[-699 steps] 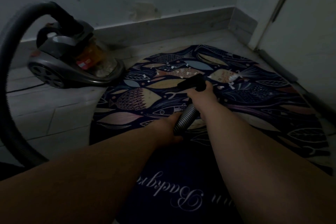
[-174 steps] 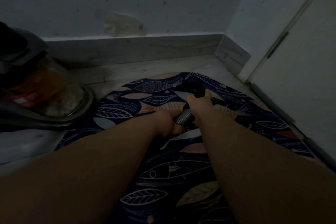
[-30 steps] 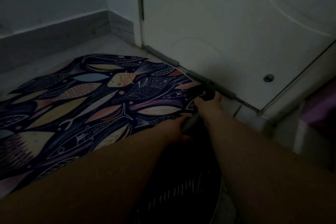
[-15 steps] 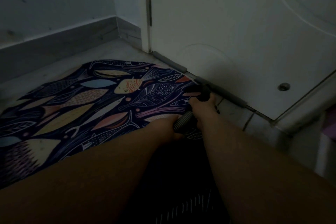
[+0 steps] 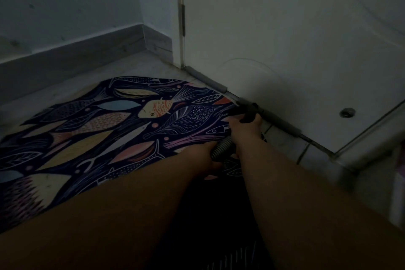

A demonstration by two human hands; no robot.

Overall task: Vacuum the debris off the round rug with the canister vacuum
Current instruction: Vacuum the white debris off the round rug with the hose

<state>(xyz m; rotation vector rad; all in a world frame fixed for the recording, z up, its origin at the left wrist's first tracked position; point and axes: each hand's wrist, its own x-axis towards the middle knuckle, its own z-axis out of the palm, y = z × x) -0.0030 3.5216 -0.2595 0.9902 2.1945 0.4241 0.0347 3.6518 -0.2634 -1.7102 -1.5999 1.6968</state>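
The round rug (image 5: pixel 114 129), dark blue with a fish and leaf print, covers the floor from the left to the middle. My right hand (image 5: pixel 246 129) grips the black nozzle end (image 5: pixel 248 114) of the vacuum hose at the rug's right edge, close to the door's bottom. Just behind it, my left hand (image 5: pixel 203 155) grips the ribbed grey hose (image 5: pixel 221 148). No debris shows on the visible part of the rug. The canister is out of view.
A white door (image 5: pixel 274 35) with a grey sweep strip (image 5: pixel 276 119) along its bottom stands close on the right. A grey skirting board (image 5: pixel 72 55) runs along the left wall to the corner. Pale tiled floor (image 5: pixel 282 140) lies between rug and door.
The view has drifted slightly, so the rug and door sit a little higher and to the right. Both hands keep their hold on the hose, with the nozzle still at the rug's right edge.
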